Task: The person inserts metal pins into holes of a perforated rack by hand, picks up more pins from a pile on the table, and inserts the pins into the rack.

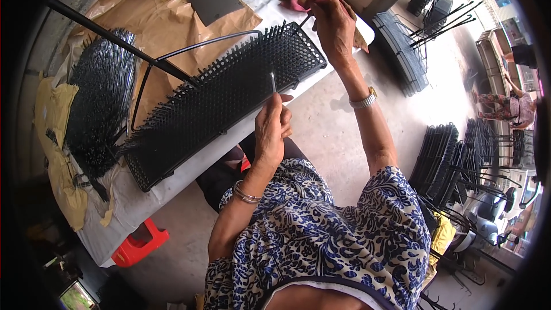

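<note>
A black perforated panel (227, 95) edged with bristles lies slanted on the table (117, 227). Left hand (272, 123): grip around a thin metal tool (273, 82), tip toward twelve o'clock. Right hand (336, 28), two o'clock: grip narrow, contents unclear. Nine o'clock: opened yellowish wrapping (57, 106) around bundled black strands (100, 95).

"The perforated panel (310, 57)?"
"Matt plastic by its look, rough with bristles (172, 112)."
"And the thin rod (273, 81)?"
"Shiny metal. The bundled strands (100, 95) look glossy and plastic; the brown sheet (155, 28) is creased paper."
</note>
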`<state>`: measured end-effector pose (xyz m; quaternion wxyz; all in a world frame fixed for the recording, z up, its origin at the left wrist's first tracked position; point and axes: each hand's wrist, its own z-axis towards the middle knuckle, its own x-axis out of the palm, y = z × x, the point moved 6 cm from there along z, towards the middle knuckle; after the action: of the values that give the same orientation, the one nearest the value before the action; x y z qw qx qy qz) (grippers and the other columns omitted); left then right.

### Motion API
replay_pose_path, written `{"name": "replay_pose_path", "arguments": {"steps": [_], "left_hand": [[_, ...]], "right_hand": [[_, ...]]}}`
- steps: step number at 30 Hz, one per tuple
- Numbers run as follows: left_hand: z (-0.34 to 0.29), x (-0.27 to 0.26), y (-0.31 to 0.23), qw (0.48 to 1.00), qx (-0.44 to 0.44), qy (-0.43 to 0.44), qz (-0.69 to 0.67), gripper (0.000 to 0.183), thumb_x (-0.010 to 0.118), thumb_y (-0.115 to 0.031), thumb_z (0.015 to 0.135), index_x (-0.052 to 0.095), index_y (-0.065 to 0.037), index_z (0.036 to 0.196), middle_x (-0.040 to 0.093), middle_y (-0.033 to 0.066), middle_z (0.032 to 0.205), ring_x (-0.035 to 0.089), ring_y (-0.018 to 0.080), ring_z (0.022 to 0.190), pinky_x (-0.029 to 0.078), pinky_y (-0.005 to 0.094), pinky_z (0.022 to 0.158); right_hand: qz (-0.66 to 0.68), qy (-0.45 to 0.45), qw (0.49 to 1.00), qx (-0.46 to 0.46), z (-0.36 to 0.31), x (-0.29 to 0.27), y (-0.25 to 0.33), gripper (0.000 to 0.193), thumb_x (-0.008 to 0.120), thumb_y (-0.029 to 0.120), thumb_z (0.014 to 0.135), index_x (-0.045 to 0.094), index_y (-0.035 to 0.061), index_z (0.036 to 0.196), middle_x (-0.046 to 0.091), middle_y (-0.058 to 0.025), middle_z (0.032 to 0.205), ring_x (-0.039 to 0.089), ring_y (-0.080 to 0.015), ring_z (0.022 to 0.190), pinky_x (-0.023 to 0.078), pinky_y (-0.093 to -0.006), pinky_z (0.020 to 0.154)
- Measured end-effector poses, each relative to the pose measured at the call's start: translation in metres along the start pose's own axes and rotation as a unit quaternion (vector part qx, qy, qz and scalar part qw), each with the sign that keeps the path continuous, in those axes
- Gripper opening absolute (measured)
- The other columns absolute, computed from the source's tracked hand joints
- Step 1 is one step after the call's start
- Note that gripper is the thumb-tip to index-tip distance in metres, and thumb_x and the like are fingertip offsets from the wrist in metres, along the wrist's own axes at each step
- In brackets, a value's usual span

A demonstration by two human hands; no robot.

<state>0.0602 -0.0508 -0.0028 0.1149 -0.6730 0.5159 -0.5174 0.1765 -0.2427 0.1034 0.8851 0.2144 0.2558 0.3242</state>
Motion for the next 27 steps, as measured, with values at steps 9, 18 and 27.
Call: {"name": "replay_pose_path", "arguments": {"steps": [9,18,27], "left_hand": [[0.005,-0.014,0.006,1.000,-0.003,0.003,-0.023,0.030,0.049,-0.033,0.101,0.058,-0.005,0.104,0.038,-0.0058,0.063,0.028,0.0020,0.051,0.024,0.0189,0.047],[-0.002,-0.009,0.006,1.000,-0.012,-0.010,-0.020,0.026,0.049,-0.031,0.101,0.058,-0.007,0.101,0.046,-0.0023,0.064,0.037,0.0052,0.048,0.029,0.0214,0.045],[-0.003,-0.010,-0.002,0.998,0.023,-0.046,0.025,0.026,0.050,-0.031,0.101,0.059,-0.007,0.101,0.049,-0.0007,0.063,0.044,0.0071,0.049,0.035,0.0218,0.046]], "right_hand": [[-0.032,0.020,0.999,0.017,0.003,0.023,-0.006,0.010,0.063,0.010,0.090,0.056,0.0031,0.092,0.069,-0.0122,0.078,0.069,-0.0280,0.070,0.052,-0.0348,0.061],[-0.120,0.115,0.986,-0.015,-0.012,0.038,-0.015,0.016,0.064,0.024,0.090,0.072,0.0127,0.098,0.067,-0.0108,0.082,0.065,-0.0270,0.068,0.049,-0.0359,0.062],[-0.013,0.372,0.907,0.196,-0.039,0.034,0.003,0.049,0.058,0.049,0.092,0.068,0.0014,0.101,0.061,-0.0066,0.070,0.060,-0.0150,0.066,0.047,-0.0306,0.060]]}}
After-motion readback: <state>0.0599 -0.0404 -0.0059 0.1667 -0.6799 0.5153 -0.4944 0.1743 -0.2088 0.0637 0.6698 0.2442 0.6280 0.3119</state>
